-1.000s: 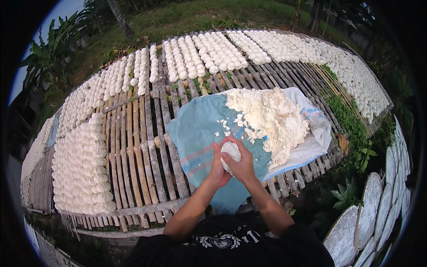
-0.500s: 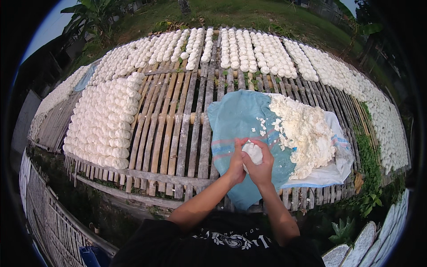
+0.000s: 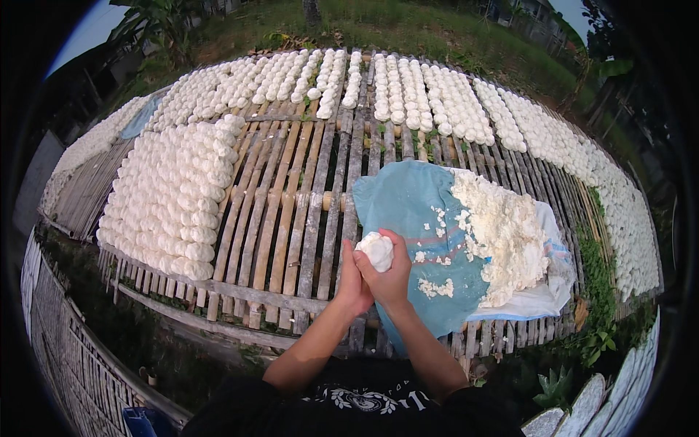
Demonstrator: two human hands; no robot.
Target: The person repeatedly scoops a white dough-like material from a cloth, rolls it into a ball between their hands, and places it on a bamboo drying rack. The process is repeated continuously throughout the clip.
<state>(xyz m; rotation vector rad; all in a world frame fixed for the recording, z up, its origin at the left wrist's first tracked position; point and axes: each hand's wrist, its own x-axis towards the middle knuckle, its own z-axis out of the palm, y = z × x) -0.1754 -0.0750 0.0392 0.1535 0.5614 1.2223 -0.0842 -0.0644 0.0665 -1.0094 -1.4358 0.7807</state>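
Observation:
A rounded white lump of dough-like stuff (image 3: 376, 252) is cupped between my two hands, over the left edge of the teal sheet (image 3: 400, 200). My left hand (image 3: 352, 282) wraps its left side, while my right hand (image 3: 392, 281) closes round it from the right. Its underside is hidden by my palms and thumbs. To the right of my hands, a mound of crumbly off-white mass (image 3: 502, 240) lies on the teal sheet and a white sack (image 3: 546, 288). Loose crumbs (image 3: 435, 289) dot the sheet beside my right hand.
Slatted bamboo racking (image 3: 287, 211) carries everything. A block of white lumps (image 3: 167, 197) stands at the left, with more rows of white lumps (image 3: 455, 102) along the far side and down the right. Green plants (image 3: 598, 269) poke up at the right; a woven fence (image 3: 80, 349) borders the near left.
Both hands have moved left with the white lump, off the middle of the teal sheet to its left edge. Crumbs once behind my hands now show on the sheet.

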